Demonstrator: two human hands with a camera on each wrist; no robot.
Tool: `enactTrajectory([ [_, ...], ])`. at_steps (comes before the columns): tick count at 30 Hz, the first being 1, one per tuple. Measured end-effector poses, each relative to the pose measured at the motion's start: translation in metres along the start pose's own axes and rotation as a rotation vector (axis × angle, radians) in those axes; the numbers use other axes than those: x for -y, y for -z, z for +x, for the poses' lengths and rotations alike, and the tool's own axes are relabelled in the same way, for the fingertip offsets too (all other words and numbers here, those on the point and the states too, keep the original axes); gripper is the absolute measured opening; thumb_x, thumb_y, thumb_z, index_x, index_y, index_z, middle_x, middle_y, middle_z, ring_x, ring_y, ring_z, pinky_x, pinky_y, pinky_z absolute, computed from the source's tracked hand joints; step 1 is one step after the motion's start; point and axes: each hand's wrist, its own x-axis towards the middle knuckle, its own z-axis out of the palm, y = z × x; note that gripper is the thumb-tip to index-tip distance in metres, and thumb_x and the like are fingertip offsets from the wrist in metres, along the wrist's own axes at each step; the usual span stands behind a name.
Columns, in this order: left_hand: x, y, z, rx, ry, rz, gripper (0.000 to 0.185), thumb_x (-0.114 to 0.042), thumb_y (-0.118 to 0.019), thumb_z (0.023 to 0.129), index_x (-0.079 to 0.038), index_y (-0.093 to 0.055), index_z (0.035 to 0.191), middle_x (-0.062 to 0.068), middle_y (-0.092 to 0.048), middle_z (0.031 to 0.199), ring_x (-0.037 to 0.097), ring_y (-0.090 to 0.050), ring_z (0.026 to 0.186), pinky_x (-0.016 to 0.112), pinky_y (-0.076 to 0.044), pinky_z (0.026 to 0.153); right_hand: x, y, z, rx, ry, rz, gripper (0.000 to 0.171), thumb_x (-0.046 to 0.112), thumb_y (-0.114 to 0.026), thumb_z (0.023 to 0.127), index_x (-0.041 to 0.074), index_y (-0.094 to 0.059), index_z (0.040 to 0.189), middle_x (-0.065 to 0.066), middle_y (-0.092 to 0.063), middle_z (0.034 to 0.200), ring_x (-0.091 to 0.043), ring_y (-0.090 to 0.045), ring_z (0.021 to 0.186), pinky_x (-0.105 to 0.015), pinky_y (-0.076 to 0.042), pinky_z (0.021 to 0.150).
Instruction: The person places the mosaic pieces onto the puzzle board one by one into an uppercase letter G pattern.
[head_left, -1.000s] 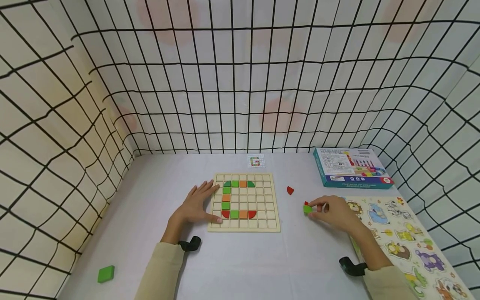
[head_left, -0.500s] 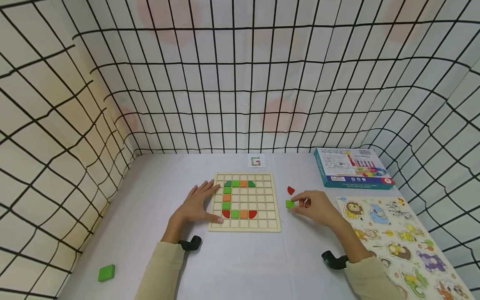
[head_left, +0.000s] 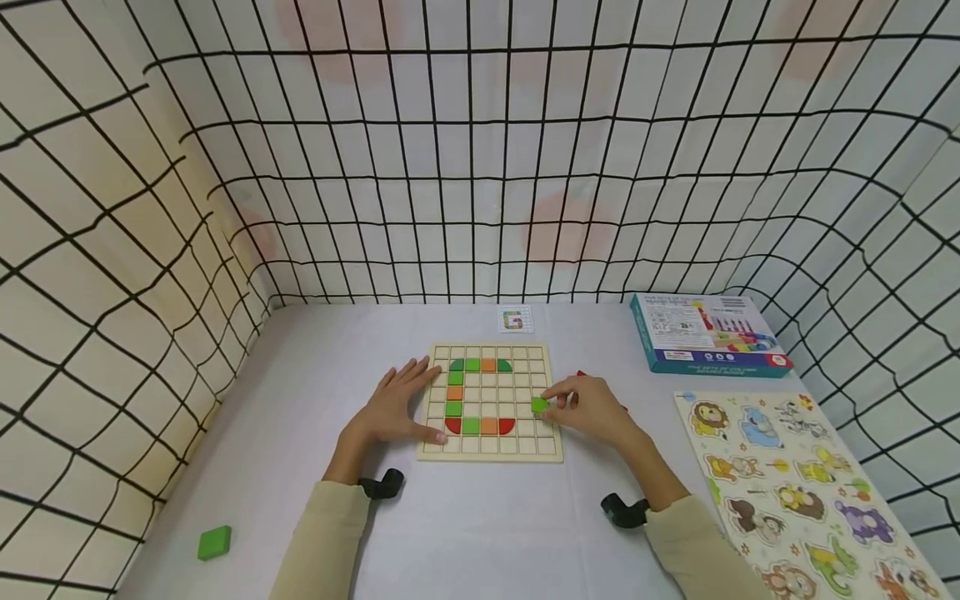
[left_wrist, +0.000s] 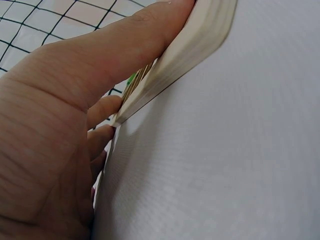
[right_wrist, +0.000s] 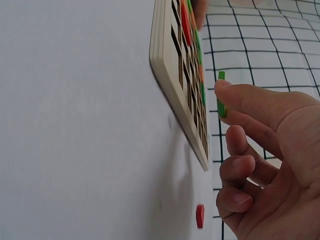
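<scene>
A wooden grid board [head_left: 487,456] lies in the middle of the table, with green, orange and red tiles set in a C shape. My left hand [head_left: 395,406] rests at its left edge with fingers spread, the thumb [left_wrist: 130,45] lying over the front corner. Between thumb and index finger my right hand [head_left: 596,408] pinches a green square tile [head_left: 539,405], held over the right part of the board. In the right wrist view the green tile [right_wrist: 221,95] is seen edge-on above the grid. A red piece [right_wrist: 200,216] lies on the table, mostly hidden by the right hand in the head view.
A small pattern card [head_left: 515,319] lies behind the board. At the back right is a blue-edged box [head_left: 708,333]. An animal picture sheet [head_left: 795,483] covers the right side. One loose green tile [head_left: 214,542] lies front left. Black wire mesh surrounds the table.
My right hand has carried the green tile leftward from beside the picture sheet to over the board's right part. My left hand has stayed at the board's edge.
</scene>
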Motion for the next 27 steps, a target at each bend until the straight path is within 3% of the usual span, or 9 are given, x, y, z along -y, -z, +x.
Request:
enactTrajectory([
  [8,0.0,0.001,0.0,-0.009,-0.014,-0.006,0.124,-0.073,-0.084,0.063,-0.022,-0.032,0.163,0.004,-0.017,0.174,0.03,-0.01,0.162,0.058,-0.004,0.13,0.018,-0.017,0.012,0.039,-0.007,0.054,0.023,0.023,-0.086,0.083,0.014,-0.081,0.104,0.002,-0.059,0.077,-0.015,-0.051,0.07,-0.023,-0.041,0.056],
  [27,0.003,0.0,0.002,-0.008,-0.016,-0.01,0.124,-0.073,-0.085,0.064,-0.023,-0.031,0.164,0.004,-0.017,0.174,0.03,-0.01,0.162,0.058,-0.004,0.13,0.027,-0.034,0.023,0.092,-0.029,0.087,0.021,0.021,-0.085,0.085,0.015,-0.08,0.104,0.002,-0.059,0.073,-0.012,-0.05,0.064,-0.021,-0.037,0.053],
])
